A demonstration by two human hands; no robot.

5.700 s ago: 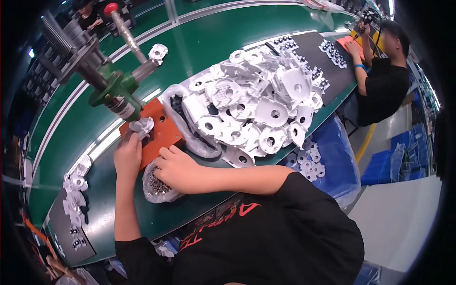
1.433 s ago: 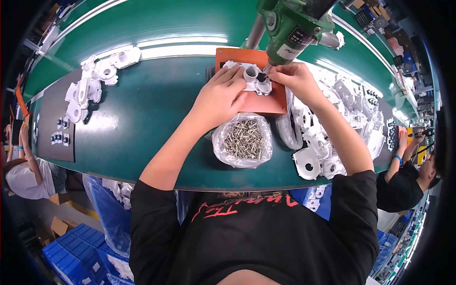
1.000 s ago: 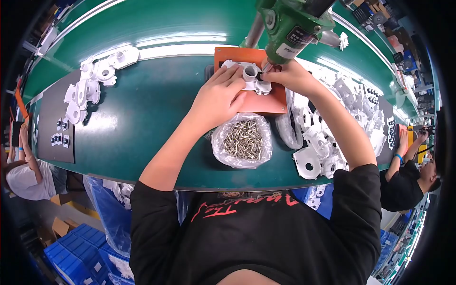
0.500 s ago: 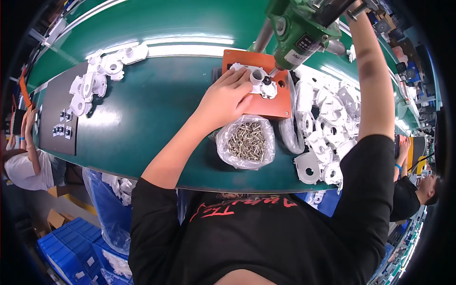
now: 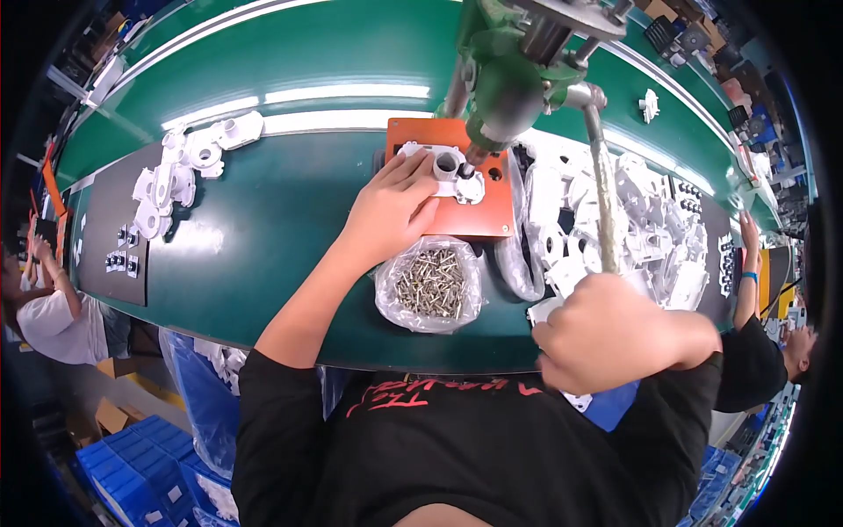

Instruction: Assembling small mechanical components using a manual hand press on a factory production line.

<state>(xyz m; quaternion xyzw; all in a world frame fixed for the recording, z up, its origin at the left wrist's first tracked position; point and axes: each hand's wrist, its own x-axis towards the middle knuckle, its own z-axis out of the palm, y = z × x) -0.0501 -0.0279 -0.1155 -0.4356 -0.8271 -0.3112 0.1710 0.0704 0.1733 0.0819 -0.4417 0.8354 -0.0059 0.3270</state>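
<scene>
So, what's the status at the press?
Left hand on white part, atop orange plate. Right hand closed around press lever. Nothing visibly in the way.

Wears a black T-shirt, wide and loose, across the lower middle of the frame. Bears slanting red lettering in brush-like strokes over the chest, creased by folds. Curves to a rounded neckline at the bottom edge. Has short black sleeves, roomy, reaching near the elbows. Shows bare forearms, bare left hand, bare right hand.
</scene>
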